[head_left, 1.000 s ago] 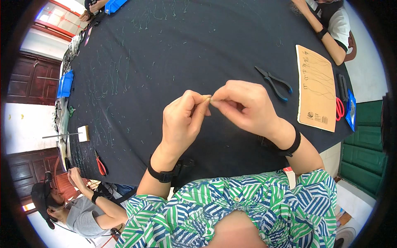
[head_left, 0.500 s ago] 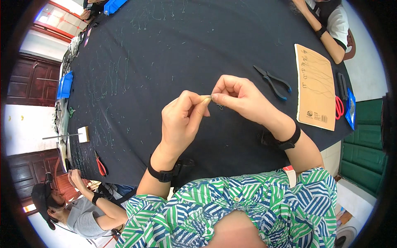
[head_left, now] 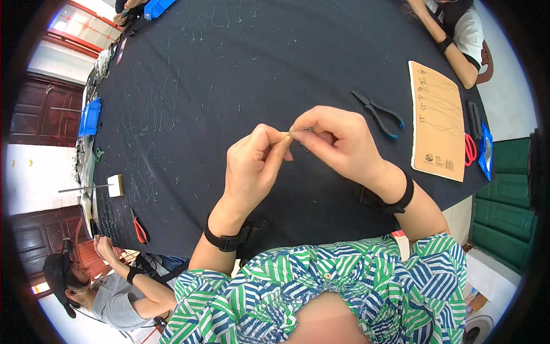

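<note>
My left hand (head_left: 252, 166) and my right hand (head_left: 344, 143) meet over the black cloth, thumb and forefinger of each pinched together, fingertips touching. Whatever sits between the tips is too small to make out. A bit of thin, curled thread or wire (head_left: 306, 147) shows just beneath my right fingers; whether it joins what they hold, I cannot tell. To the right of my right hand lie dark pliers (head_left: 378, 114) with blue-tipped handles, their jaws pointing away to the left.
A tan notebook (head_left: 435, 155) with thin looped strands on it lies right, beside red-handled scissors (head_left: 470, 150) and a blue packet (head_left: 485, 152). Green threads (head_left: 157, 109) and snippets dot the black cloth (head_left: 275, 74). Red-handled pliers (head_left: 138, 227) lie left. Other people sit around the table.
My right hand has rolled slightly, its knuckles turning over and covering more of the pinch. The left hand has barely moved.
</note>
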`<state>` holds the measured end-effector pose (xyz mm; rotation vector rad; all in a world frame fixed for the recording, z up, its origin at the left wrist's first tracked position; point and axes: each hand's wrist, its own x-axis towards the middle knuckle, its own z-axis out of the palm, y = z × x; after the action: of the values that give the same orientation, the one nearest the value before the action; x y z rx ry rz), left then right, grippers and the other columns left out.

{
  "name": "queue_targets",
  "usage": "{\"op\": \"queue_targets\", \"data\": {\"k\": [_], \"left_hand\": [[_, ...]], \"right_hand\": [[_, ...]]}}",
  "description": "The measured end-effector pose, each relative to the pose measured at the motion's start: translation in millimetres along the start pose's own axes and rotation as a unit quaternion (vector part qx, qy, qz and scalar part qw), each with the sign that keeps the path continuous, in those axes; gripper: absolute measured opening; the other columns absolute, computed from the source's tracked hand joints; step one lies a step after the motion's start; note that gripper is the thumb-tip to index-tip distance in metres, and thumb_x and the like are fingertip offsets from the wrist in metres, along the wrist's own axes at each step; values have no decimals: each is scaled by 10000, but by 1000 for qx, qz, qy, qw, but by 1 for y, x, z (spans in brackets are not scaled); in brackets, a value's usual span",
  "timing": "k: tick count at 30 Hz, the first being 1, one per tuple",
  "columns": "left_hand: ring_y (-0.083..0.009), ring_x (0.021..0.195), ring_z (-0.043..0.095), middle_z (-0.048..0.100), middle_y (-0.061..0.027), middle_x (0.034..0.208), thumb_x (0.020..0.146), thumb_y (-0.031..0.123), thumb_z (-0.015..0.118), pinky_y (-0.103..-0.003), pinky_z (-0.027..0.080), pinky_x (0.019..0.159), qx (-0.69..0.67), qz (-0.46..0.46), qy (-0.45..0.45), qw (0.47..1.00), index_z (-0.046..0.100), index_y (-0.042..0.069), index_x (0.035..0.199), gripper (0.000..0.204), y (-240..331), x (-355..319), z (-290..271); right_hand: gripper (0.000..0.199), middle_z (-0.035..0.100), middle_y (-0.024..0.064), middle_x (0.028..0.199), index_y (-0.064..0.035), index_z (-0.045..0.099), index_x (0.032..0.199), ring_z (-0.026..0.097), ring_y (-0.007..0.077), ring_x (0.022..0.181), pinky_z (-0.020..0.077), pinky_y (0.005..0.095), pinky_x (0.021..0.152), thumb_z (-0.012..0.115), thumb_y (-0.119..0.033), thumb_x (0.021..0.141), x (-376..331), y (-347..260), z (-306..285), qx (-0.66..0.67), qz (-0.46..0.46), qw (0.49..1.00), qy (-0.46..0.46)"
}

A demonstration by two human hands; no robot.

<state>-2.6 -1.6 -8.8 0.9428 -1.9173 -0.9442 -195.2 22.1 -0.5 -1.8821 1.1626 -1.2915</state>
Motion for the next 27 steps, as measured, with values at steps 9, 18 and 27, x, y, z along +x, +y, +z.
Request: {"op": "queue_targets", "data": {"k": [9,18,27], "left_hand": [[-91,574,594,641,-31,661,923,24,667,-231,437,516,9,13,-4,1000,597,23,844,105,0,1,0],[-30,624,553,645,-12,700,975,51,625,-171,411,546,16,13,24,999,624,-1,917,78,-2,1,-1],[-114,598,618,644,-49,688,906,2,670,-241,463,540,21,-6,-32,999,605,15,851,86,-1,1,-2]], "right_hand": [[139,579,-28,664,-26,643,899,492,30,601,373,230,536,651,-162,928,3,19,-1,158,217,961,-73],[132,603,62,675,-30,584,771,560,142,576,402,304,529,676,-99,834,0,1,1,21,65,991,-117],[60,602,61,700,-36,667,929,538,126,552,392,271,514,668,-62,874,1,0,-2,22,38,999,-25]]}}
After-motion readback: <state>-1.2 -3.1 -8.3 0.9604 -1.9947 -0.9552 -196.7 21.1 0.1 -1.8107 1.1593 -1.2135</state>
